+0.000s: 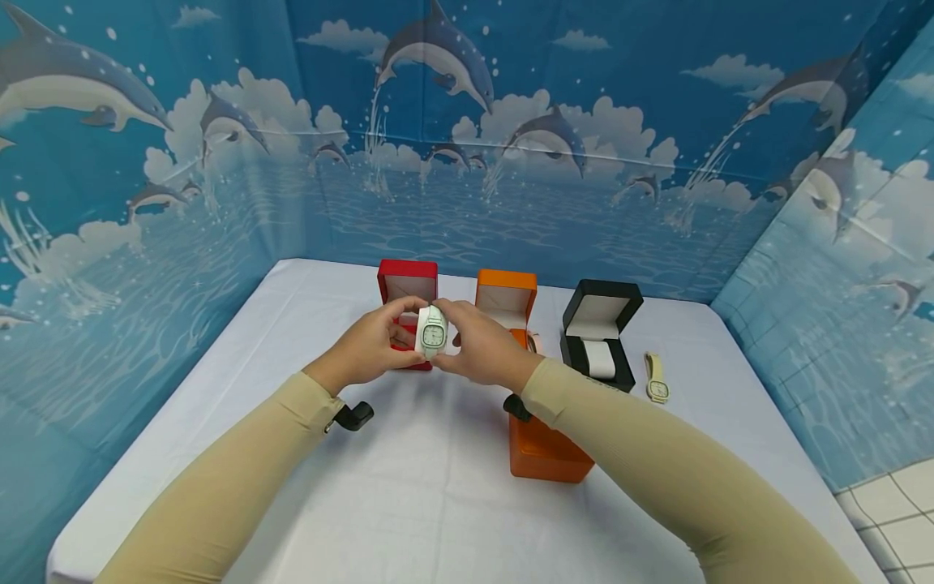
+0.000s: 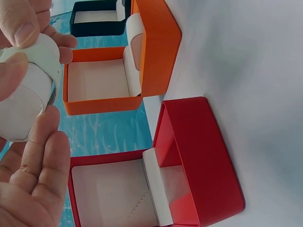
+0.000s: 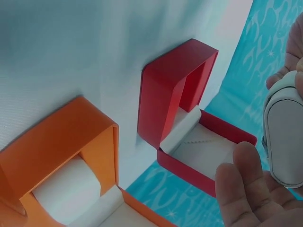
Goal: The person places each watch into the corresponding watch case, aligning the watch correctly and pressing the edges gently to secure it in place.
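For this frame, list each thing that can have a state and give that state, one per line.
Red box: lid open, no cushion seen inside.
Orange box: lid open, white cushion inside.
Black box: lid open, white cushion inside.
White watch: strapped round a white cushion, held above the table.
Beige watch: lying flat on the table beside the black box.
Left hand: grip on the white watch.
Right hand: grip on the white watch.

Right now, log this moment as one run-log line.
left hand: holds white watch | right hand: holds same watch | red box: open, behind hands | orange box: open | black box: open | beige watch: on table
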